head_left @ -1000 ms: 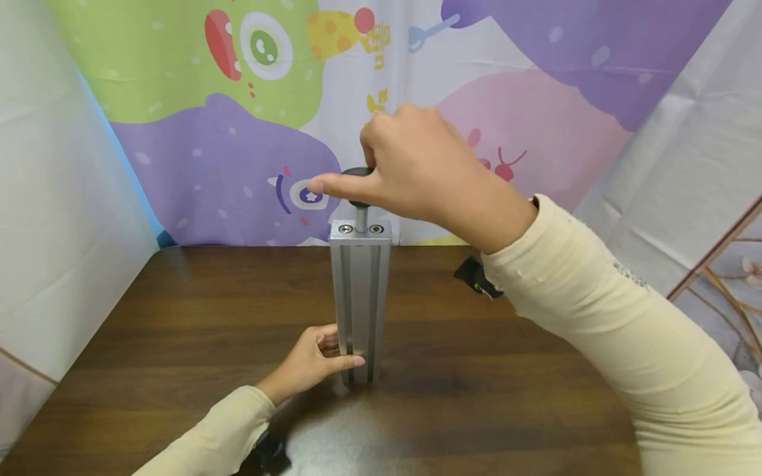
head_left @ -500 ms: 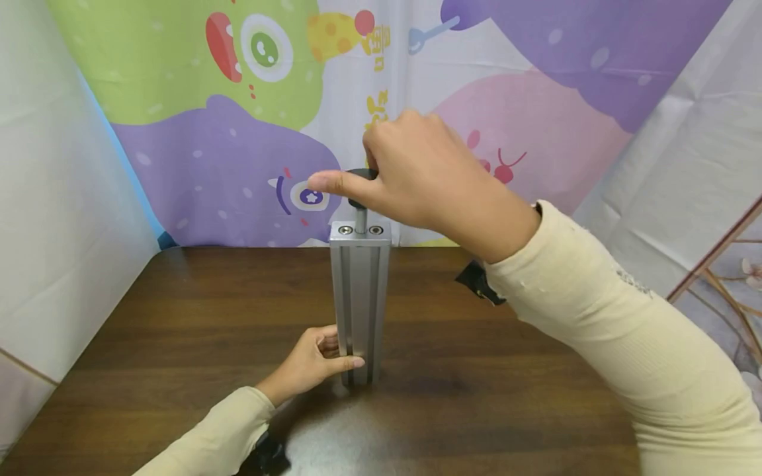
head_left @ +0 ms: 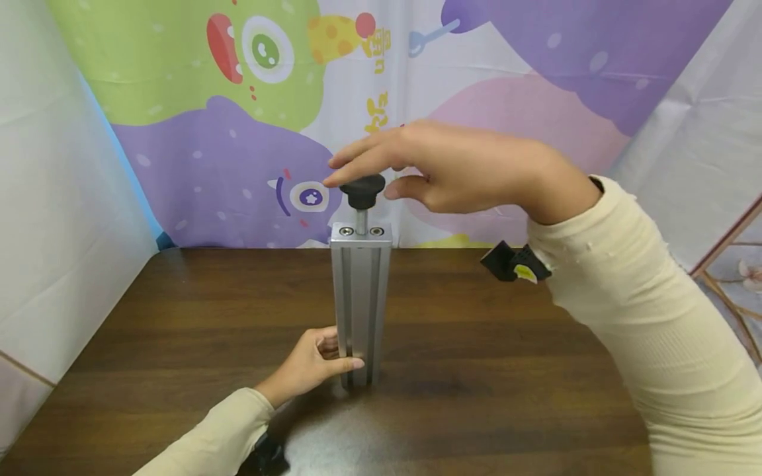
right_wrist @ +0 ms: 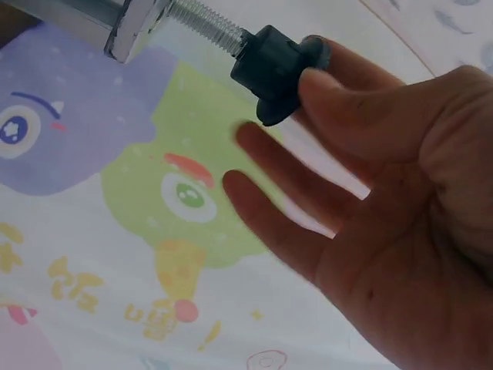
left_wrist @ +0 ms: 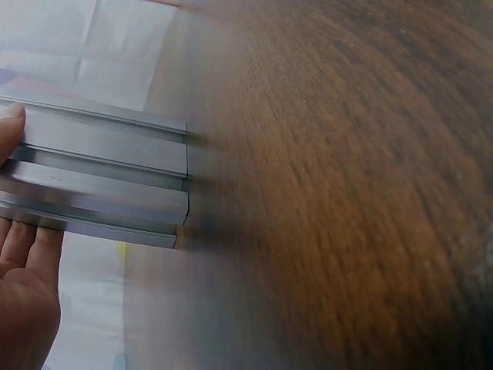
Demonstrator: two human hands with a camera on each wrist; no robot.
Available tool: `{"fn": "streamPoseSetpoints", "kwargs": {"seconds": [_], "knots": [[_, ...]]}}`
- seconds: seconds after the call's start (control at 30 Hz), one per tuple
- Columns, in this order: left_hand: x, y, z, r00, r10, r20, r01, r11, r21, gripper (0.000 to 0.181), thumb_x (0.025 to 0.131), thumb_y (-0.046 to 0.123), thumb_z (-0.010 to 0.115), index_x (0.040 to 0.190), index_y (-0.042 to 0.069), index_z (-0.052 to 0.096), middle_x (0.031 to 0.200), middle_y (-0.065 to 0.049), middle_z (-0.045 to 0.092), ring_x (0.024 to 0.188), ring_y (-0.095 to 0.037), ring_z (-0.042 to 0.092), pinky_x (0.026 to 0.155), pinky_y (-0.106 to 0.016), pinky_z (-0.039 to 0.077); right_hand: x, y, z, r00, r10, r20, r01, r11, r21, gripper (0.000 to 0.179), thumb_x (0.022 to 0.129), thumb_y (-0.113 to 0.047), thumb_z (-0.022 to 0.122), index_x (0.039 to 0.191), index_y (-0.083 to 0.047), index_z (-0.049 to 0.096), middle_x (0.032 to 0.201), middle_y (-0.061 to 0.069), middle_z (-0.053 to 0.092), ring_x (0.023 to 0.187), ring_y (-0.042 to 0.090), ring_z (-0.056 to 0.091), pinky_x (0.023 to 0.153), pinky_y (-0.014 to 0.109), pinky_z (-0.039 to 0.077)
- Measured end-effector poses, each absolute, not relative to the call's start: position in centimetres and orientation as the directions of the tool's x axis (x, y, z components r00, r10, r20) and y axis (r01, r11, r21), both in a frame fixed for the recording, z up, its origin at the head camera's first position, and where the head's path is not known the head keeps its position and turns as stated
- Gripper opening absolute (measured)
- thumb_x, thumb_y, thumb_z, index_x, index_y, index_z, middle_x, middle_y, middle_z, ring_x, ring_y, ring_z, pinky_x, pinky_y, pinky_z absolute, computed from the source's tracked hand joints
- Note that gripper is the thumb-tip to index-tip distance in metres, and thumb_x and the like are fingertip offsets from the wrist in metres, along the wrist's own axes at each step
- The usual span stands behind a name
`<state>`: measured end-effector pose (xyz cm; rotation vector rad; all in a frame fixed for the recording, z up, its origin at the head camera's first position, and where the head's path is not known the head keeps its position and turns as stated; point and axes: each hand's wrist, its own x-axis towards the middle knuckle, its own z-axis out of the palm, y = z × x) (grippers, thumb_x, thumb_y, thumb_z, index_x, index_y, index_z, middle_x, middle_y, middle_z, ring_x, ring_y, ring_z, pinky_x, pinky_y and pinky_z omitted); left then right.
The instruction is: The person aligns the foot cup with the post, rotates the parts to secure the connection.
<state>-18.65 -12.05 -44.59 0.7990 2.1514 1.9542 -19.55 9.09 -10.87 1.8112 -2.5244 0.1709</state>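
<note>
An aluminium extrusion profile stands upright on the wooden table. My left hand grips it near its foot, thumb across the front face and fingers behind. The left wrist view shows its slotted lower end against the tabletop. On top is an end plate with two socket screws, and between them rises a threaded stem with a black knob. My right hand is at the knob, fingers fairly straight over its top and the thumb tip right by its edge. The other fingers spread apart in the right wrist view.
A printed cartoon curtain hangs behind the table, with white cloth at the left side. A black wrist device hangs below the right sleeve, and another dark one is below the left sleeve.
My right hand has let go of its curled hold, turned and shifted right, its fingers now extended over the knob. The left hand and the profile have stayed put.
</note>
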Motion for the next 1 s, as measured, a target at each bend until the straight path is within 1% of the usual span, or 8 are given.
{"fn": "streamPoseSetpoints", "kwargs": {"seconds": [0.13,0.23,0.33,0.4,0.5,0.87,0.93,1.0], "knots": [[-18.6,-12.1,-44.6,-0.85,0.461,0.255,0.296,0.017,0.955,0.042,0.08,0.004,0.076,0.116,-0.009,0.06,0.1,-0.023,0.07,0.089,-0.014,0.07,0.078,-0.029,0.057,-19.3,8.7,-10.9,-0.377,-0.92,0.108,-0.926,0.375,-0.037,0.048,0.091,0.009,0.053,0.131,-0.016,0.06,0.123,0.0,0.061,0.105,0.011,0.057,0.089,0.027,0.046],[-18.7,-12.1,-44.6,-0.849,0.462,0.258,0.296,0.011,0.955,0.041,0.08,0.003,0.076,0.116,-0.01,0.06,0.1,-0.023,0.07,0.089,-0.014,0.07,0.078,-0.029,0.057,-19.0,8.0,-11.0,-0.481,-0.862,0.164,-0.873,0.487,0.001,0.026,0.093,-0.018,0.064,0.118,-0.008,0.067,0.1,0.003,0.064,0.084,0.014,0.057,0.076,0.027,0.047],[-18.7,-12.2,-44.6,-0.852,0.457,0.257,0.294,0.012,0.956,0.041,0.08,0.003,0.076,0.116,-0.009,0.061,0.1,-0.023,0.07,0.088,-0.015,0.07,0.077,-0.029,0.057,-18.6,7.0,-11.3,-0.599,-0.759,0.255,-0.777,0.628,0.046,0.042,0.088,-0.047,0.066,0.088,-0.006,0.07,0.076,0.003,0.061,0.069,0.017,0.055,0.065,0.029,0.046],[-18.8,-12.2,-44.6,-0.853,0.456,0.254,0.292,0.014,0.956,0.041,0.08,0.003,0.076,0.116,-0.009,0.061,0.1,-0.022,0.07,0.089,-0.015,0.07,0.077,-0.029,0.057,-18.4,6.4,-11.7,-0.659,-0.682,0.317,-0.7,0.711,0.073,0.055,0.084,-0.061,0.063,0.069,-0.008,0.062,0.062,0.001,0.055,0.061,0.018,0.05,0.056,0.03,0.043],[-18.8,-12.2,-44.6,-0.856,0.455,0.246,0.286,0.018,0.958,0.041,0.08,0.004,0.076,0.116,-0.009,0.061,0.1,-0.022,0.07,0.089,-0.015,0.07,0.077,-0.028,0.057,-18.3,5.9,-12.2,-0.687,-0.61,0.394,-0.63,0.771,0.095,0.064,0.08,-0.07,0.059,0.057,-0.011,0.051,0.052,-0.001,0.045,0.053,0.017,0.044,0.047,0.03,0.037],[-18.9,-12.3,-44.4,-0.855,0.459,0.241,0.286,0.031,0.958,0.037,0.081,0.005,0.076,0.112,-0.008,0.063,0.098,-0.021,0.071,0.088,-0.013,0.07,0.076,-0.027,0.057,-18.1,5.9,-12.7,-0.684,-0.579,0.443,-0.607,0.789,0.093,0.065,0.082,-0.071,0.055,0.057,-0.012,0.045,0.051,-0.003,0.037,0.05,0.014,0.036,0.044,0.028,0.03],[-18.9,-12.3,-44.4,-0.856,0.458,0.241,0.288,0.034,0.957,0.036,0.081,0.005,0.076,0.112,-0.008,0.063,0.098,-0.021,0.071,0.088,-0.013,0.07,0.076,-0.027,0.057,-17.8,6.0,-12.6,-0.698,-0.586,0.412,-0.609,0.788,0.09,0.063,0.085,-0.07,0.052,0.059,-0.012,0.051,0.052,-0.002,0.042,0.051,0.015,0.04,0.045,0.029,0.033],[-18.9,-12.3,-44.4,-0.855,0.457,0.244,0.292,0.036,0.956,0.037,0.081,0.005,0.076,0.112,-0.008,0.063,0.098,-0.021,0.071,0.088,-0.013,0.07,0.076,-0.028,0.057,-17.6,6.2,-12.4,-0.712,-0.606,0.355,-0.623,0.778,0.079,0.057,0.089,-0.067,0.048,0.072,-0.014,0.062,0.06,-0.002,0.054,0.057,0.016,0.049,0.051,0.031,0.04]]}}
